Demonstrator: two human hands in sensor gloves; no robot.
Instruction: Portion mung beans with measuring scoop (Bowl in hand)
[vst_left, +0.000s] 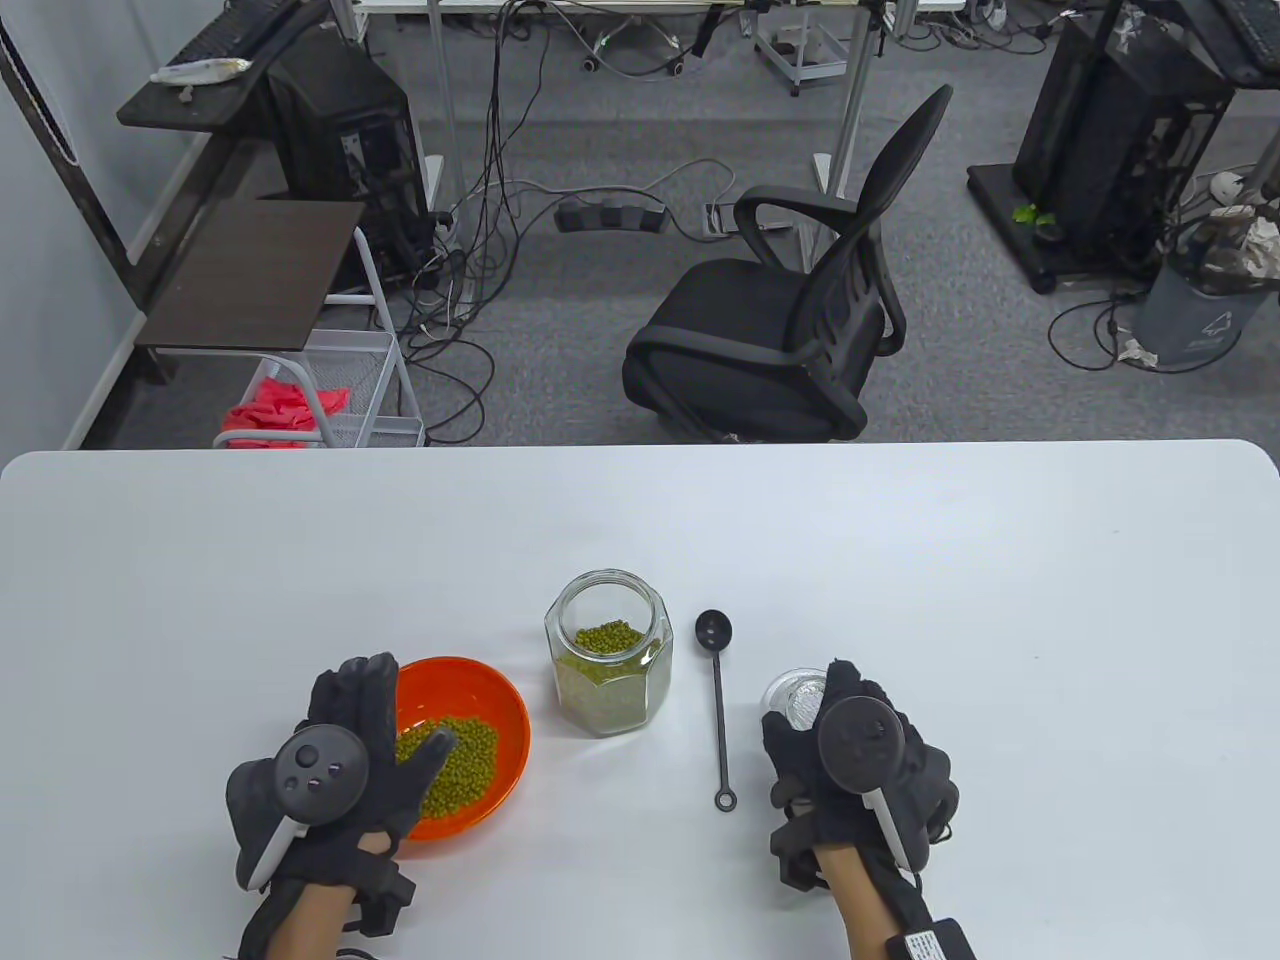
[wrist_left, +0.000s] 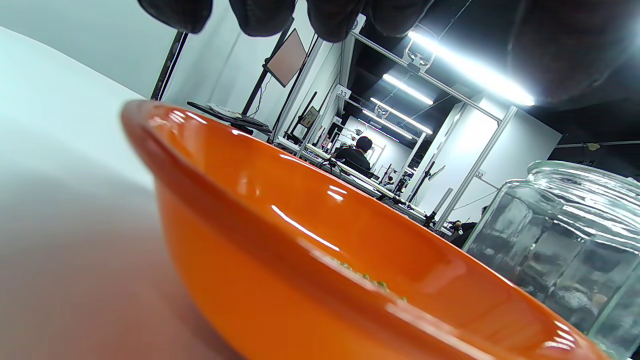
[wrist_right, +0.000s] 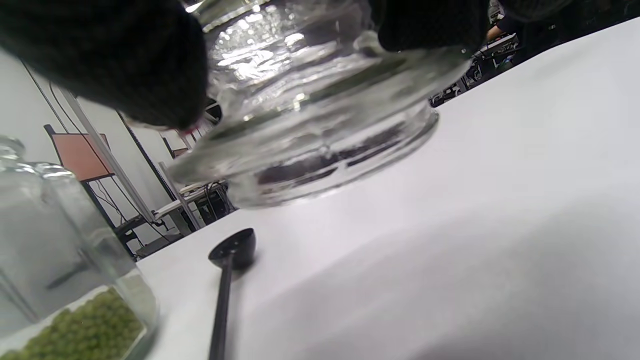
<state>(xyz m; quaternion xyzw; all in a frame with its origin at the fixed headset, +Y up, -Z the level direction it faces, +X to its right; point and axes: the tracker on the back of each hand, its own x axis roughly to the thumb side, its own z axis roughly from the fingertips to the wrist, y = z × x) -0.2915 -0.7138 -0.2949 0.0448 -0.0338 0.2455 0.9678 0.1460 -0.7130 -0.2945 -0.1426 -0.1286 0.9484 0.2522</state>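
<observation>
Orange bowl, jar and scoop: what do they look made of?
Orange bowl: glossy, opaque, with sharp light streaks along its rim; glazed ceramic or hard plastic, cannot tell which. Jar: clear faceted glass, the mung beans showing through its walls. Scoop: black and matte, thin straight handle with an end ring; probably plastic, possibly coated metal.

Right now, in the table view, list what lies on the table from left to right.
Left hand → orange bowl of mung beans → glass jar → black measuring scoop → right hand, on a glass lid.
</observation>
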